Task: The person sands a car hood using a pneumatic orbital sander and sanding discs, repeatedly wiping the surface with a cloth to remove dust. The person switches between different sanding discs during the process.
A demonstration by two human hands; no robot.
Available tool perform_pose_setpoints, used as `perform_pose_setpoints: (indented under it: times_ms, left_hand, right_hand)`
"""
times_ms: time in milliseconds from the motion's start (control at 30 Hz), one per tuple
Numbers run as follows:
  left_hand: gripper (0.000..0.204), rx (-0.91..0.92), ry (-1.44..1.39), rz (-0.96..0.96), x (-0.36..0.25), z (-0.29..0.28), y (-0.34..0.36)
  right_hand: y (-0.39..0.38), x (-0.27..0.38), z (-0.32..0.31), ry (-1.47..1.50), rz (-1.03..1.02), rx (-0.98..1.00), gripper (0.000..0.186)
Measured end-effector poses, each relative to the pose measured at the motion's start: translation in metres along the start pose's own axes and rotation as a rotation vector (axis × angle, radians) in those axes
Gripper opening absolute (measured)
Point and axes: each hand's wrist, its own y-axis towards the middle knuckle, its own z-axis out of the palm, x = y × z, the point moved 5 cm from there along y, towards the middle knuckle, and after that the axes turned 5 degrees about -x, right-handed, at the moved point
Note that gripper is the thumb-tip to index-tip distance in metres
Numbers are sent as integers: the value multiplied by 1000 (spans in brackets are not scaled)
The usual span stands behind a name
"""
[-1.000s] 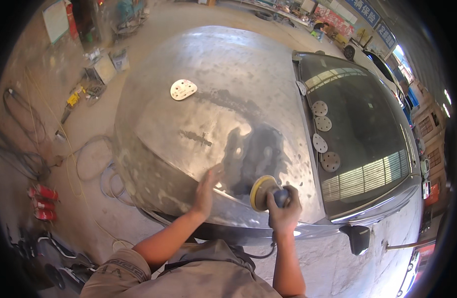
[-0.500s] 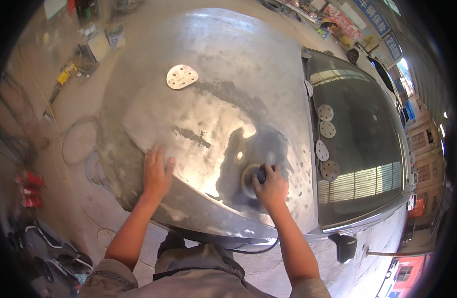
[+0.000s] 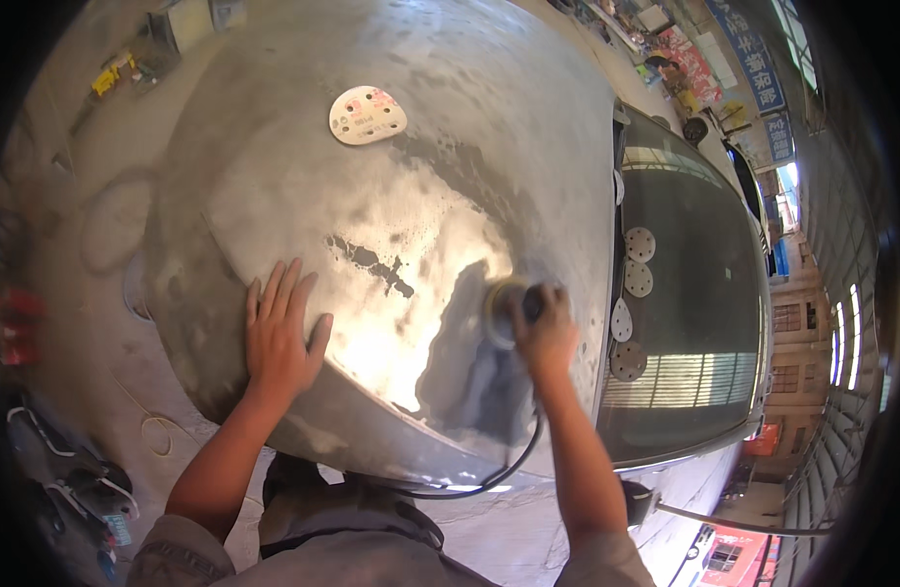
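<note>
Below me spreads a car hood [image 3: 303, 186], its paint worn to patches of bright metal and grey. My right hand [image 3: 550, 338] grips a round sander [image 3: 507, 311], which lies on the dark smooth patch at the right of the hood; the hand is slightly blurred. A black hose [image 3: 513, 468] runs from the sander toward my body. Flat on the hood's near left edge rests my left hand [image 3: 281, 342], fingers stretched out and holding nothing. Farther off, a pale sanding disc with holes [image 3: 369, 115] lies on the hood.
Several used sanding discs [image 3: 639, 280] line the base of the windshield [image 3: 685, 293]. A side mirror [image 3: 638, 497] juts out at lower right. On the floor are red containers [image 3: 19, 328] at left, a yellow tool [image 3: 112, 75] at far left, and a loose cord [image 3: 156, 430].
The sander and my right hand have moved farther away across the hood. My left hand has stayed on the hood edge, its fingers now spread more. The whole view has shifted.
</note>
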Motion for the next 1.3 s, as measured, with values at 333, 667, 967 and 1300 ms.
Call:
perform_pose_setpoints:
  times_ms: [333,667,967,1300]
  left_hand:
    - [56,10,-33,16,-6,4,6]
    - [57,19,4,13,-7,2,6]
    - [58,37,28,-6,-2,-1,4]
    - [58,39,26,-8,-2,-1,2]
  right_hand:
    - [85,-57,0,-163,255,-33,37]
    - [84,-68,-1,-173,276,1,38]
    - [35,-2,-1,28,108,67,36]
    - [52,-4,7,-63,136,54,37]
